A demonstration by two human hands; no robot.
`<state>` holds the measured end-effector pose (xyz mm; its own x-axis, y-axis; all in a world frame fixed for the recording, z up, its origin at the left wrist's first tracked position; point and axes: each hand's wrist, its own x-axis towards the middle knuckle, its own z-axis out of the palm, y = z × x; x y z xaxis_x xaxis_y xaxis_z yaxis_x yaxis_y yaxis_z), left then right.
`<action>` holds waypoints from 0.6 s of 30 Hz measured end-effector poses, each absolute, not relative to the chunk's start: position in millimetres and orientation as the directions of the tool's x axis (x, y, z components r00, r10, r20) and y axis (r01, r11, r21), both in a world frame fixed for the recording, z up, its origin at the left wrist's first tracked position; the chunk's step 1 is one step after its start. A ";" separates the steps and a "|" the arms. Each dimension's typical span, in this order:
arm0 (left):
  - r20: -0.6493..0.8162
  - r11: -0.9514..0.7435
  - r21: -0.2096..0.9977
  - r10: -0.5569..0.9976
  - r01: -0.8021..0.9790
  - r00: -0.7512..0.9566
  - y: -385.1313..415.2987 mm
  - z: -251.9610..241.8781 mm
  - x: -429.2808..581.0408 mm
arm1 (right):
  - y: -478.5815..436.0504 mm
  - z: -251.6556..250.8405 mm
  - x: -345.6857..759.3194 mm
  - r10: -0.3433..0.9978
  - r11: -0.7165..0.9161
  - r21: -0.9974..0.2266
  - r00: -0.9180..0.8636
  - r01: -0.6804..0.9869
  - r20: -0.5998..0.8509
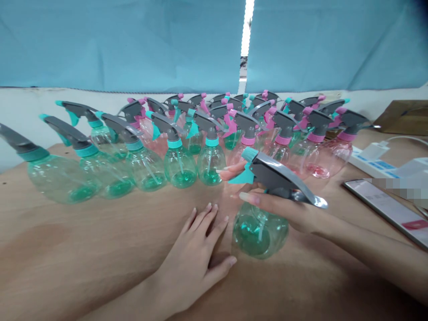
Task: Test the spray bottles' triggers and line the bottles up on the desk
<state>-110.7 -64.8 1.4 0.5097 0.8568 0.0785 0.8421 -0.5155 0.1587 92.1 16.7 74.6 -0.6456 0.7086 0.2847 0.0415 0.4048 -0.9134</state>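
My right hand (pixel 284 207) is wrapped round the neck of a green spray bottle (pixel 259 234), just under its grey head with a turquoise nozzle and trigger. The bottle is see-through and nearly upright, in front of the rows of bottles; whether its base touches the table cannot be made out. To its left, my left hand (pixel 195 254) lies palm down on the wooden table (pixel 110 263), fingers spread and holding nothing. Beyond both hands stand several green spray bottles (pixel 180 165) with turquoise collars, and pink spray bottles (pixel 282 149) with pink collars to the right.
A phone (pixel 384 209) lies at the right, close to my right forearm. Behind it are a white power strip (pixel 374 158) with a plugged-in charger and a brown cardboard box (pixel 403 117). A blue cloth (pixel 133 44) hangs along the back.
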 end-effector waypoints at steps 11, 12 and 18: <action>0.112 -0.520 0.170 0.854 0.837 0.508 -64.7 -0.9 -112.1 | 15.0 75.2 89.7 0.738 0.403 -0.915 -0.603 0.033 0.303; 0.114 -0.521 0.171 0.854 0.836 0.508 -64.5 -1.3 -112.0 | 15.0 74.3 89.8 0.739 0.404 -0.914 -0.599 0.028 0.308; 0.118 -0.517 0.157 0.856 0.841 0.504 -64.7 -2.0 -111.9 | 17.3 69.8 90.7 0.733 0.409 -0.912 -0.600 0.011 0.321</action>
<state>-111.9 -64.7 -2.0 0.5041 0.8555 0.1183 0.8413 -0.5174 0.1570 90.7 17.3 69.8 -0.5999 0.7327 0.3215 0.0110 0.4093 -0.9123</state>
